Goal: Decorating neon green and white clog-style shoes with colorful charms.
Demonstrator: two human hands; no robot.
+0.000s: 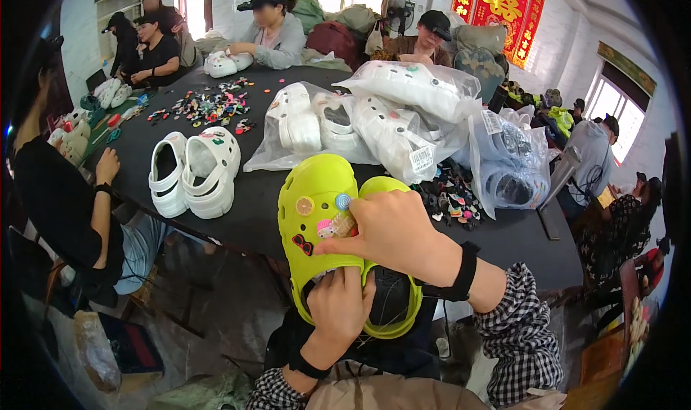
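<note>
A pair of lime-green foam clogs [324, 216] is held upright, toes pointing away, just above the near edge of a black counter [237, 194] in a crowded workroom. The pair is clasped from below by the left hand [338, 306], its fingers closed around the heel openings where the two shoes are pressed side by side. The right hand [392, 230] is laid across the uppers, with thumb and fingers pinched on a small ice-cream-shaped charm [342, 225] set against the left shoe, beside an orange-slice charm [305, 206], a blue swirl charm [343, 201] and a red charm [303, 245] already seated in the holes. The clogs appear light and springy, judged from their thick moulded foam; the surface looks smooth and may be slippery, so the firmest hold is likely at the heel rim and sidewalls, where the wall is thick and does not collapse. The upper probably gives under pressure, so support from inside or beneath seems needed where a charm is pushed in. The charms themselves are small and easily dropped. To the left on the counter a pair of white clogs [191, 172] is set; farther away, clear bags of white clogs [374, 119] are piled, and loose charms [209, 108] are scattered at the far left. More loose charms [450, 201] are heaped to the right. Other people are seated around the counter.
</note>
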